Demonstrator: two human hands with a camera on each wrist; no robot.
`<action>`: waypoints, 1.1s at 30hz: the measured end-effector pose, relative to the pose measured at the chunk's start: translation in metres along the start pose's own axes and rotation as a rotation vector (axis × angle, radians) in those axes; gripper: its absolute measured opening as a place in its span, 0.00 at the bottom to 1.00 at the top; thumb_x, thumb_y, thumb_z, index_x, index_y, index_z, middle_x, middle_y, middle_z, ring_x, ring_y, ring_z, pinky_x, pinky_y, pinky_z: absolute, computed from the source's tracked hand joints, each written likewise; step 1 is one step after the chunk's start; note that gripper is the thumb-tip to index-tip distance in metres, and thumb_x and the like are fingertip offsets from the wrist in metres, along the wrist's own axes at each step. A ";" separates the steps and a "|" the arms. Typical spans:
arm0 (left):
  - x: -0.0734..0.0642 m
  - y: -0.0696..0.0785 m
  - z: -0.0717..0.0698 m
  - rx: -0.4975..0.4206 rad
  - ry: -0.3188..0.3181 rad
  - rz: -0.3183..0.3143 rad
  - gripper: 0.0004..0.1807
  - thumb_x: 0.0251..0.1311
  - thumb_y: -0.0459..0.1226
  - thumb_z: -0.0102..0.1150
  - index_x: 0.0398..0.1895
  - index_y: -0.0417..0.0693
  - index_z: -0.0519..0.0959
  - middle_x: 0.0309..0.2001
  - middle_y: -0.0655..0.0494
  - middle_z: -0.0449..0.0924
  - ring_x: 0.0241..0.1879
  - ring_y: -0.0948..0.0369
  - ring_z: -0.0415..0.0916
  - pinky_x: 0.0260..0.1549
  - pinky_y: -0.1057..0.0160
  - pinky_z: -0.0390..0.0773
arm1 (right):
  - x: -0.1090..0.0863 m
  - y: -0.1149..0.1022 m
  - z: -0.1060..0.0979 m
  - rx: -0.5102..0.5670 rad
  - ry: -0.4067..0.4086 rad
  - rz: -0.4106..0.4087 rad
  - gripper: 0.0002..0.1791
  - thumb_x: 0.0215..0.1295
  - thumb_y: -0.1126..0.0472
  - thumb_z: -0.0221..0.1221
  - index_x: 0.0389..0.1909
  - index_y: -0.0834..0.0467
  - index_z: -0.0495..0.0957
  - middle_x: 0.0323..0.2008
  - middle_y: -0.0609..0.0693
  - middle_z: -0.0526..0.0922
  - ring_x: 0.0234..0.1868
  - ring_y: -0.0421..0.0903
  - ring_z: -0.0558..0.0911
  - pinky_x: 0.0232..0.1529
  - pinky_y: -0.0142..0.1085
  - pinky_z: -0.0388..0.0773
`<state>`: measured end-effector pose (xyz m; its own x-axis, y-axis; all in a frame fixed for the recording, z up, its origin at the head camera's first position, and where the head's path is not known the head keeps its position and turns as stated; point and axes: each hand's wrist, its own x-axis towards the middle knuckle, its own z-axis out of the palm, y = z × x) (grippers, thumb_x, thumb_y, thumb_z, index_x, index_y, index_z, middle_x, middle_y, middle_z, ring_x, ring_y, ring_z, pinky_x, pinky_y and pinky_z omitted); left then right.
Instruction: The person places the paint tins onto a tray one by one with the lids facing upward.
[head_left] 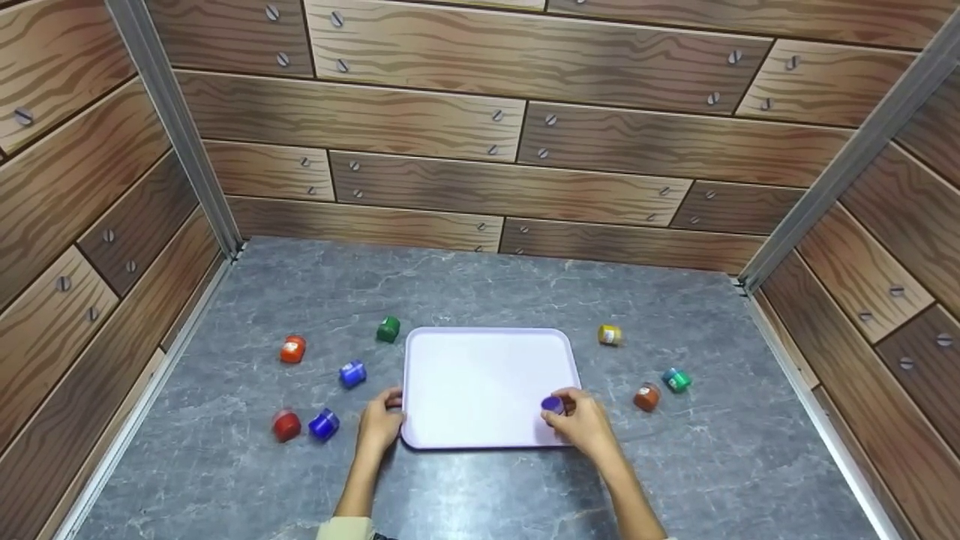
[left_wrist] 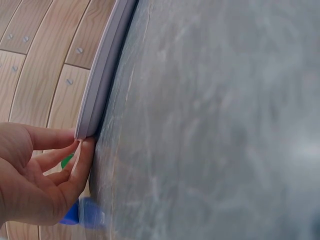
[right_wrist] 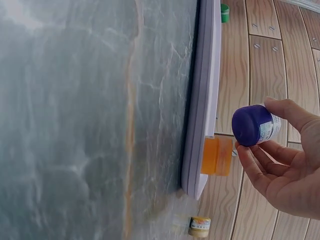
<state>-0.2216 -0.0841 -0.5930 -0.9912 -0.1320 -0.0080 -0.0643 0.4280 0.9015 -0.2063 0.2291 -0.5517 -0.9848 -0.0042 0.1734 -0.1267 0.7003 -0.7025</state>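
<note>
A lilac tray lies flat on the grey tabletop. At its left edge, my left hand pinches the rim near the front corner, thumb and fingertips meeting there in the left wrist view. My right hand grips a small purple paint jar between thumb and fingers, above the tray's right side. Its purple lid points away from the palm, and a white label shows. Behind the tray's rim in the right wrist view stands an orange jar, hidden in the head view.
Left of the tray lie orange, red, green and two blue jars. To its right are yellow, brown-orange and teal-green jars. Wood-patterned walls enclose the table on three sides.
</note>
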 end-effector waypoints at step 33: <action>0.000 0.001 0.000 0.015 0.007 -0.009 0.22 0.43 0.23 0.53 0.47 0.31 0.75 0.37 0.44 0.80 0.41 0.47 0.75 0.38 0.54 0.71 | -0.004 0.000 0.026 -0.210 -0.031 -0.299 0.14 0.39 0.68 0.66 0.30 0.63 0.75 0.28 0.51 0.76 0.30 0.50 0.77 0.32 0.41 0.75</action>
<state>-0.2220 -0.0841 -0.5923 -0.9899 -0.1415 -0.0128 -0.0746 0.4406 0.8946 -0.2051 0.2105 -0.5700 -0.9116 -0.2500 0.3263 -0.3852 0.7965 -0.4661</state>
